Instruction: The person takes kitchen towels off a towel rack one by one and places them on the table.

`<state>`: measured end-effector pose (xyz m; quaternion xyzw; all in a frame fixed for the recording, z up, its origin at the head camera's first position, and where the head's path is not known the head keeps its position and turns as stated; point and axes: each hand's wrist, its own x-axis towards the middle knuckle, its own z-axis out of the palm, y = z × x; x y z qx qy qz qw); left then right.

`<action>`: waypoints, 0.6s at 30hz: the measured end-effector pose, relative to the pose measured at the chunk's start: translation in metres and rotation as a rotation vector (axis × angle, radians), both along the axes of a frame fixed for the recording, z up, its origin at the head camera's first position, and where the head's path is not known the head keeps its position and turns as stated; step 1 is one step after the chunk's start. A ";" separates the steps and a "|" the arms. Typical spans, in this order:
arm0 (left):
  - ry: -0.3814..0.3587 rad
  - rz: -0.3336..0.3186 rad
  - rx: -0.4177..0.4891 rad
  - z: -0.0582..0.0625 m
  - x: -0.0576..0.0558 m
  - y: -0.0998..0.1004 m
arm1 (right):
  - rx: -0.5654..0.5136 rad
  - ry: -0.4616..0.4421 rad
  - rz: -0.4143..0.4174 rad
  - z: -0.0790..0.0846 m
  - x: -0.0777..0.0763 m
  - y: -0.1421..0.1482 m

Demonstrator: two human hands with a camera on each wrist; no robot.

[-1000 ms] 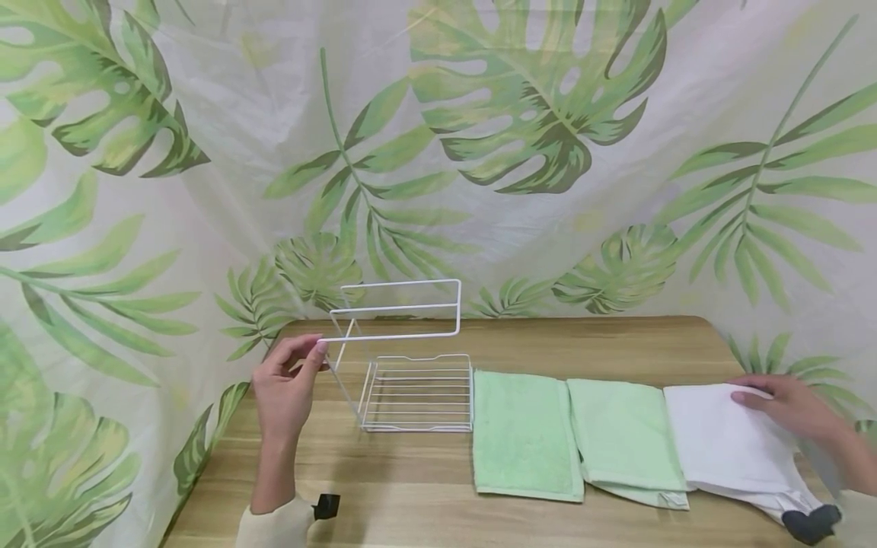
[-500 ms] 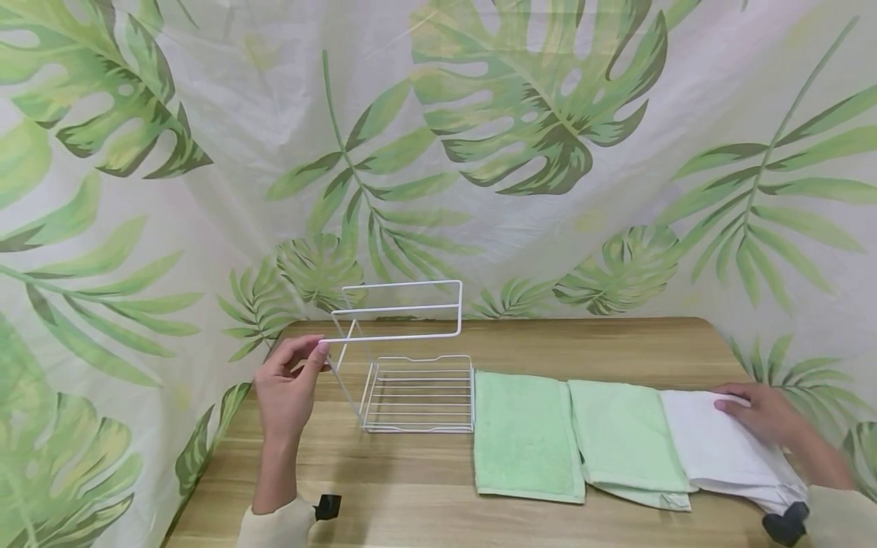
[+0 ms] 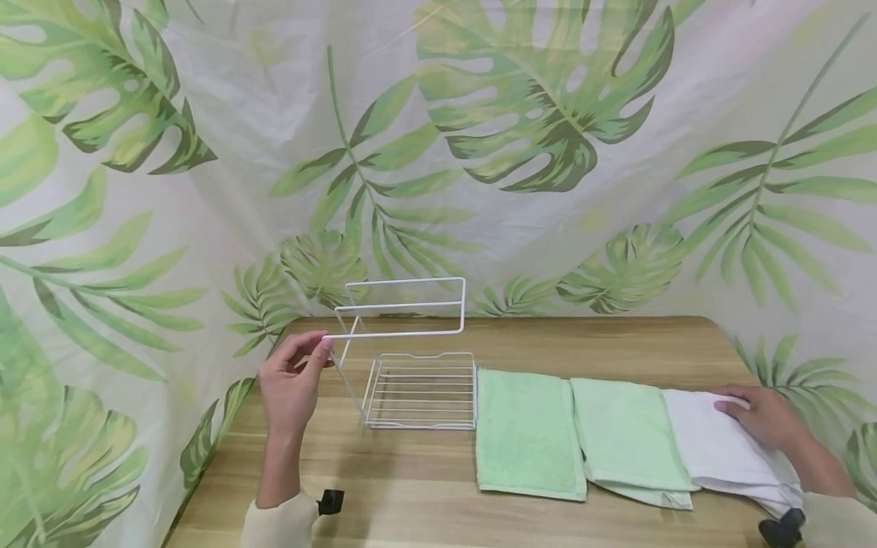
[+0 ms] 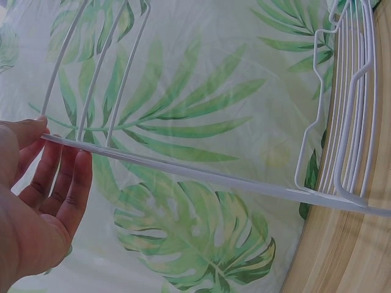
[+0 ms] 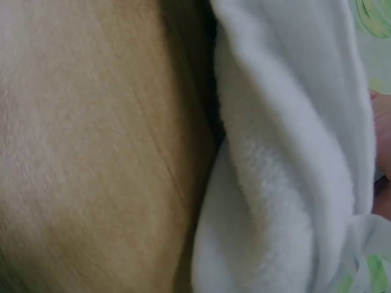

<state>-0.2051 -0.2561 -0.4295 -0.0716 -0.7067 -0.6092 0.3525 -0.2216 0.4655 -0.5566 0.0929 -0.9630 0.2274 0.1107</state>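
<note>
With thumb and fingers, my left hand (image 3: 291,388) pinches the upper front left corner of a white wire rack (image 3: 393,335). The rack's open basket bottom (image 3: 425,392) rests on the table. In the left wrist view, the fingertips meet the end of a long white wire (image 4: 201,172). On the right, my right hand (image 3: 770,418) grips the right part of a folded white towel (image 3: 706,434); its thumb lies on top, and the other fingers are partly hidden. Close up in the right wrist view, thick folds of the white towel (image 5: 275,152) hang beside the skin.
Between rack and white towel lie two folded green towels: a brighter one (image 3: 527,434) beside the basket and a paler one (image 3: 630,434). All rest in a row on a wood-grain table (image 3: 425,487). A leaf-print cloth (image 3: 507,236) hangs behind the table.
My right hand has moved left, drawing the white towel closer against the paler green towel, then held nearly still. The left hand and the rack have stayed in place.
</note>
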 end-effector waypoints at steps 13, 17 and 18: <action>0.006 0.004 0.008 -0.002 -0.001 0.000 | 0.014 -0.020 0.003 0.002 0.002 -0.002; 0.008 -0.006 0.009 -0.002 -0.001 -0.001 | 0.019 -0.020 0.006 0.003 0.002 -0.002; 0.008 -0.010 0.007 -0.002 -0.002 -0.002 | 0.013 -0.023 0.005 0.004 0.002 -0.002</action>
